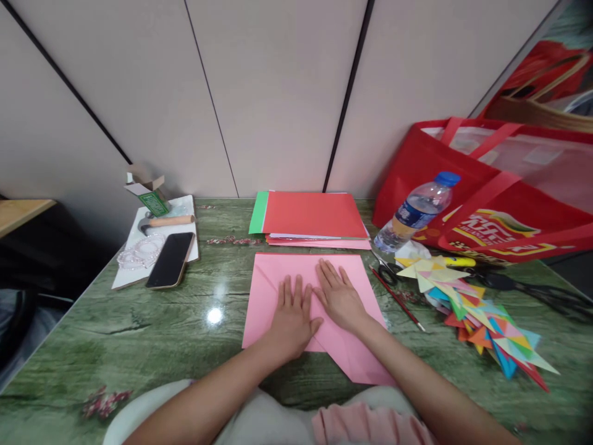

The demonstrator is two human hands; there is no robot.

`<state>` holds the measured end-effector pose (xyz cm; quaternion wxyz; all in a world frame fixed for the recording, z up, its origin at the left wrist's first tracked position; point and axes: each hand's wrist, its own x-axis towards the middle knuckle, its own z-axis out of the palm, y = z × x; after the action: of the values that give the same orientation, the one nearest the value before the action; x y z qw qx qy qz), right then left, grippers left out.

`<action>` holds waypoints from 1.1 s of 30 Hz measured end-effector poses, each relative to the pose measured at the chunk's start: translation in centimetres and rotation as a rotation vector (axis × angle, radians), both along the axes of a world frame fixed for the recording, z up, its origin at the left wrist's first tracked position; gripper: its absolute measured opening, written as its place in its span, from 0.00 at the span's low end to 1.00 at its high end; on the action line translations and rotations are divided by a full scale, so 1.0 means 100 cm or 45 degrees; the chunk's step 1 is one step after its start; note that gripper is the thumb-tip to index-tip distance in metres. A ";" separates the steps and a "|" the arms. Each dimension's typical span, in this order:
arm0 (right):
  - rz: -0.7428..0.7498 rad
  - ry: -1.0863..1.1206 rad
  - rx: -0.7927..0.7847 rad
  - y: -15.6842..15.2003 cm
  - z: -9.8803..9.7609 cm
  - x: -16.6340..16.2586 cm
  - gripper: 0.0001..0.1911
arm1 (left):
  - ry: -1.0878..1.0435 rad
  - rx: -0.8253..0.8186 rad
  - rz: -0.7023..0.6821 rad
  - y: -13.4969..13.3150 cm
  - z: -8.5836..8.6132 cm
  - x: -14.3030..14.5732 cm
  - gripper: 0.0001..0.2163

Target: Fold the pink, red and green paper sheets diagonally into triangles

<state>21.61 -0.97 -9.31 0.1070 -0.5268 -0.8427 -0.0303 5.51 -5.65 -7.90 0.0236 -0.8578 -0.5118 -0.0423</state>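
A sheet of pink paper (266, 309) lies in front of me, with a fold line at its upper left and a flap angled down past its lower right edge. A thin red strip shows along its top edge. My left hand (293, 318) rests flat on the middle of the sheet, fingers pointing away from me and thumb out to the right. Beside it, my right hand (340, 295) presses flat on the paper, its fingers stretched toward the upper left. Neither hand grips anything. Part of the paper is hidden under my hands and right forearm.
Behind the sheet is a stack of coloured paper (315, 213). At left, a phone (170, 261), hammer (171, 220) and small green box (155, 201) sit on a white board. At right are a water bottle (417, 213), red bag (491, 198), scissors (388, 272), pencil (398, 300) and folded paper pieces (491, 324).
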 end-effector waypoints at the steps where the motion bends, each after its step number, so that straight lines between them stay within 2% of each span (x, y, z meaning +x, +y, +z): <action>1: 0.003 0.008 0.028 0.000 -0.002 0.000 0.30 | 0.002 -0.002 0.005 0.002 0.000 -0.003 0.32; 5: 0.017 0.026 0.090 0.001 -0.008 0.001 0.29 | -0.001 -0.042 0.008 0.011 0.003 -0.013 0.35; 9: 0.027 0.008 0.091 0.001 -0.008 0.002 0.30 | 0.018 -0.093 0.096 0.020 0.006 -0.022 0.37; 14: 0.025 0.001 0.099 0.000 -0.007 0.001 0.30 | 0.094 -0.269 0.139 0.031 0.019 -0.035 0.35; 18: 0.026 0.010 0.100 0.001 -0.009 0.002 0.29 | 0.147 -0.374 0.254 0.041 0.027 -0.047 0.35; 28: 0.012 -0.020 0.105 0.000 -0.007 0.001 0.29 | 0.157 -0.421 0.519 0.064 0.038 -0.079 0.29; 33: 0.011 -0.027 0.131 -0.001 -0.006 0.001 0.29 | 0.112 -0.349 0.667 0.072 0.036 -0.088 0.24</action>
<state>21.71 -1.03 -9.95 0.1251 -0.5165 -0.8435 -0.0786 -3.26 1.60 -4.33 -0.0602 -0.6928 -0.7150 0.0720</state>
